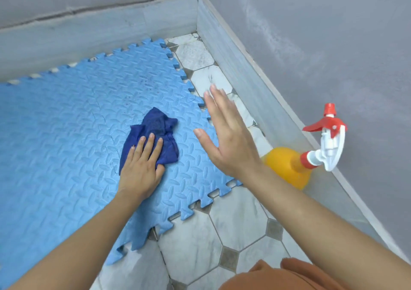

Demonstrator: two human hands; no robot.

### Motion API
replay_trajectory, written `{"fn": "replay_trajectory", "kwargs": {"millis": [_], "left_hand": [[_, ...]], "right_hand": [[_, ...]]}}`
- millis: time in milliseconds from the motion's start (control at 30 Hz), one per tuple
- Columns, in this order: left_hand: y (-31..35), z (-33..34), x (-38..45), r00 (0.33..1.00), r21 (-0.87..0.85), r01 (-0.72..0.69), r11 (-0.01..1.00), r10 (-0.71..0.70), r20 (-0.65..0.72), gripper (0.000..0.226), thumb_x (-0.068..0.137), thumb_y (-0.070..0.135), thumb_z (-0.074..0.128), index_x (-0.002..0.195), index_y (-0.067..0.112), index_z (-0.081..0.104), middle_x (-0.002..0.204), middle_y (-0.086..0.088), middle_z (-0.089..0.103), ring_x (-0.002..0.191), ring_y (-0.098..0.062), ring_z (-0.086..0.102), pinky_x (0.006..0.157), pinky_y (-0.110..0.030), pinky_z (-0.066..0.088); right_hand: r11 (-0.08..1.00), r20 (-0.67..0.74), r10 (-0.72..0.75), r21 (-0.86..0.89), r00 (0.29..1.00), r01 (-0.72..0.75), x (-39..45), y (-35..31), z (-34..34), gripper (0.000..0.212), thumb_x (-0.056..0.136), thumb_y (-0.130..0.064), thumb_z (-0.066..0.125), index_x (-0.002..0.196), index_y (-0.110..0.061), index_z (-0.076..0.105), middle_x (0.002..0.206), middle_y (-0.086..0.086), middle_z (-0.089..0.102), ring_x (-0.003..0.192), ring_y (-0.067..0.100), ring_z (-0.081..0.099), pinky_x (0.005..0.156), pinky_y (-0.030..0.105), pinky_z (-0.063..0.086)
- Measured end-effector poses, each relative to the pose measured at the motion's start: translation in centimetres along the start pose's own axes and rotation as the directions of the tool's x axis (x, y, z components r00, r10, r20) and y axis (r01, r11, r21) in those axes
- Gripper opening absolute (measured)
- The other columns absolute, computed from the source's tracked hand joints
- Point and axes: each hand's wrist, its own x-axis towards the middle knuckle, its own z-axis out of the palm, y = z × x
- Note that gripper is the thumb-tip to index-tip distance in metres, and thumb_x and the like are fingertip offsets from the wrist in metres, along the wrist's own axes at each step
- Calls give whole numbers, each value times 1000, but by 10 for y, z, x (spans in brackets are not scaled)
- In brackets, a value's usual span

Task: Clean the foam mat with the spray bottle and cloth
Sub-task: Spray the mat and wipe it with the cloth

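Observation:
A light blue foam mat [66, 138] with interlocking edges covers the floor at left and centre. A crumpled dark blue cloth [159, 125] lies on it. My left hand [142, 167] presses flat on the near part of the cloth, fingers extended over it. My right hand [224, 134] hovers above the mat's right edge with fingers spread and nothing in it. A yellow spray bottle [287, 167] with a red and white trigger head [329, 138] stands on the floor to the right, by the wall, apart from my right hand.
White marble floor tiles [233, 223] with small grey squares lie right of and in front of the mat. Grey walls with a pale skirting [242, 71] meet in a corner at the back. My orange-clad knee [289, 276] shows at the bottom edge.

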Motion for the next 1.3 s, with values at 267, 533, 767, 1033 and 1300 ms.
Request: {"fn": "replay_trajectory", "kwargs": {"millis": [267,533,767,1033,1300], "left_hand": [[-90,5,-46,826,-63,563,824,-564,-3,60,96,33,24,153,19,15,161,-6,8,147,-33,7,118,-51,9],[-43,11,-15,989,-43,149,988,-149,16,65,90,38,14,152,28,1,162,0,0,149,-26,-1,118,-50,2],[-97,-10,120,952,-84,299,950,-304,-43,59,97,36,25,152,33,3,162,5,-1,148,-28,-4,118,-54,2],[-41,-13,83,984,8,-156,988,155,88,64,91,41,13,153,31,1,161,4,-5,148,-28,-5,118,-53,3],[-54,-46,222,988,-34,-95,995,98,117,58,97,37,15,152,35,-3,161,8,-9,148,-22,-7,120,-47,-1]], "right_hand": [[951,410,238,-283,880,-126,23,40,140,61,104,-39,32,157,-14,15,166,4,9,154,24,3,124,47,1],[888,248,346,-396,905,-231,18,46,153,62,100,-46,16,156,-21,23,166,4,14,154,23,6,121,57,1],[896,214,334,-374,918,-239,18,48,155,60,100,-43,25,154,-18,30,163,7,23,153,24,13,122,55,9],[901,160,296,-373,942,-220,17,51,155,57,98,-40,34,149,-15,42,159,10,34,149,28,25,119,58,16],[914,105,293,-323,950,-246,16,53,159,55,98,-39,35,145,-15,48,156,8,39,148,26,29,120,55,16]]}}
